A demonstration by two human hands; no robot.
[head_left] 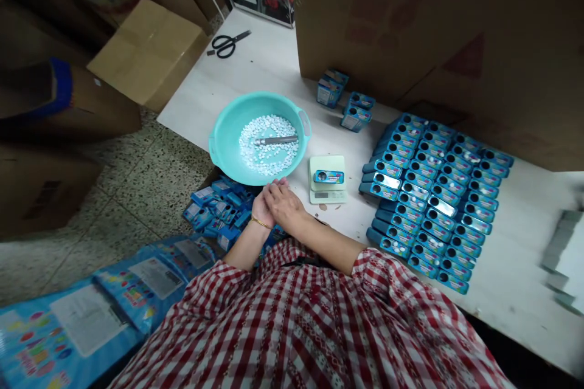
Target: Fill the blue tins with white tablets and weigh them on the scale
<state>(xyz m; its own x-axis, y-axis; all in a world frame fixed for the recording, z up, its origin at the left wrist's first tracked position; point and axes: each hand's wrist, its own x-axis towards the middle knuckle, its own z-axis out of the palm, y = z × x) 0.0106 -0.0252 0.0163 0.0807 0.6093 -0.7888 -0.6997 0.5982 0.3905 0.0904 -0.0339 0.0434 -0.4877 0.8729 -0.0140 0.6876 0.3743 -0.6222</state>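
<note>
My left hand (262, 208), with a thin bracelet at its wrist, is held together with my right hand (286, 206) just in front of a turquoise bowl (223, 152). The right hand lies over the left, its fingers stretched out. Most of the left hand's fingers are covered, and whatever may lie between the palms is hidden. Small white tablets (267, 167) and a metal tube-like tool (276, 140) sit in the bowl. To the right, a blue container (335, 177) with a round opening rests on a pale kitchen scale (327, 196).
Rows of blue containers (431, 194), some with white tablets on top, stand at right. More containers (331, 88) stand by a large cardboard box (410, 24). Scissors (227, 44) lie at the back. Blue packets (219, 206) are heaped below the bowl; printed bags (86, 322) lie left.
</note>
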